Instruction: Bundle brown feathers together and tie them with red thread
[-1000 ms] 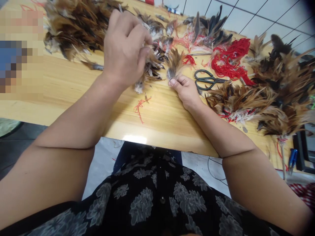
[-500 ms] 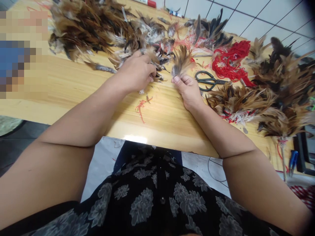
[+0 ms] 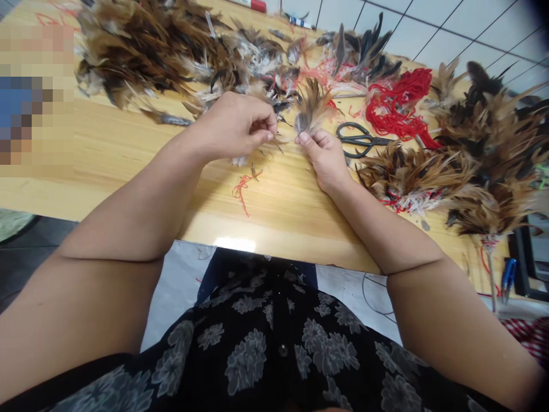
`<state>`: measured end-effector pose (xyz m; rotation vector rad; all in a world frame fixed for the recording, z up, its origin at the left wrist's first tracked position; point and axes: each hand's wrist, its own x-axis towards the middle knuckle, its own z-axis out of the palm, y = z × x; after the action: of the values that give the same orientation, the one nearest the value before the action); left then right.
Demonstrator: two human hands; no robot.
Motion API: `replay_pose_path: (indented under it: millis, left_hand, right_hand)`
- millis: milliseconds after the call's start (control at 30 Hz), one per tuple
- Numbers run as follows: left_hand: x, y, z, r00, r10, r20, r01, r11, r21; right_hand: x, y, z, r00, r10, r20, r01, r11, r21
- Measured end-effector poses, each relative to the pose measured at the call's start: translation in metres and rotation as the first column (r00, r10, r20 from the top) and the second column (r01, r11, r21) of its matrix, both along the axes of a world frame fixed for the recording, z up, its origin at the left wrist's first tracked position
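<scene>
Pinched between the thumb and fingers of my right hand (image 3: 328, 157) is a small bunch of brown feathers (image 3: 312, 109), tips pointing up and away. My left hand (image 3: 244, 126) hovers just left of it, thumb and forefinger pressed together. Thin wisps show by those fingertips, but what they grip is too small to make out. Behind the left hand lie loose brown, black and white feathers (image 3: 253, 57). A snarl of red thread (image 3: 242, 191) rests on the wooden table (image 3: 283, 217) in front of my hands. Black-handled scissors (image 3: 362, 139) lie right of my right hand.
A large feather heap (image 3: 141, 51) covers the back left. Red yarn (image 3: 401, 109) lies behind the scissors. Tied feather bundles (image 3: 420, 174) and a feather duster with a stick handle (image 3: 492, 274) fill the right side, near blue pens (image 3: 509, 277). A tiled wall (image 3: 429, 34) rises behind.
My left hand has lifted from the loose feathers and turned, its thumb and forefinger now pinched near the bunch. My right hand still holds the feather bunch. The view has shifted slightly.
</scene>
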<state>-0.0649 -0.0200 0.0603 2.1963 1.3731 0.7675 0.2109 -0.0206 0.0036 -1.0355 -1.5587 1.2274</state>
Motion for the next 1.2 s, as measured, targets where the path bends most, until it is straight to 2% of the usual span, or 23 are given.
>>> replay_pose_path:
  millis: [167, 333, 467, 567, 700, 800, 933, 1067, 1200]
  left_hand:
    - [0.0, -0.005, 0.008, 0.997, -0.081, 0.018, 0.079, 0.993, 0.091]
    - [0.005, -0.012, 0.015, 0.997, -0.077, 0.028, 0.076, 0.995, 0.06]
    - [0.004, -0.015, 0.016, 0.983, -0.126, -0.13, 0.147, 0.974, 0.17]
    - [0.003, -0.014, 0.01, 0.969, -0.146, -0.201, 0.198, 0.942, 0.27]
    - [0.006, -0.011, -0.001, 0.969, -0.118, -0.217, 0.198, 0.895, 0.4]
    - [0.011, -0.014, -0.005, 0.964, -0.086, -0.251, 0.203, 0.848, 0.489]
    - [0.019, -0.02, -0.008, 0.969, -0.015, -0.248, 0.139, 0.861, 0.49]
    - [0.015, -0.009, -0.02, 0.989, -0.033, -0.146, 0.101, 0.866, 0.489]
    - [-0.001, 0.01, -0.029, 0.998, 0.022, -0.057, 0.012, 0.848, 0.53]
  right_hand:
    - [0.001, 0.0, -0.001, 1.0, 0.001, 0.032, -0.001, 1.0, 0.007]
    - [0.001, 0.001, -0.004, 0.997, -0.001, 0.077, 0.0, 1.0, 0.005]
    - [0.0, 0.001, -0.003, 0.994, 0.016, 0.104, -0.015, 1.0, -0.008]
    - [-0.001, -0.001, 0.002, 0.991, 0.049, 0.128, -0.046, 0.999, -0.03]
    - [-0.002, -0.002, 0.007, 0.985, 0.075, 0.157, -0.072, 0.997, -0.021]
    - [-0.003, -0.001, 0.007, 0.98, 0.076, 0.186, -0.077, 0.997, -0.002]
    - [-0.002, 0.001, 0.004, 0.974, 0.089, 0.21, -0.095, 0.995, 0.015]
    - [-0.001, 0.002, 0.003, 0.973, 0.106, 0.204, -0.112, 0.994, 0.018]
    - [-0.002, -0.001, 0.006, 0.996, 0.073, 0.052, -0.071, 0.996, -0.046]
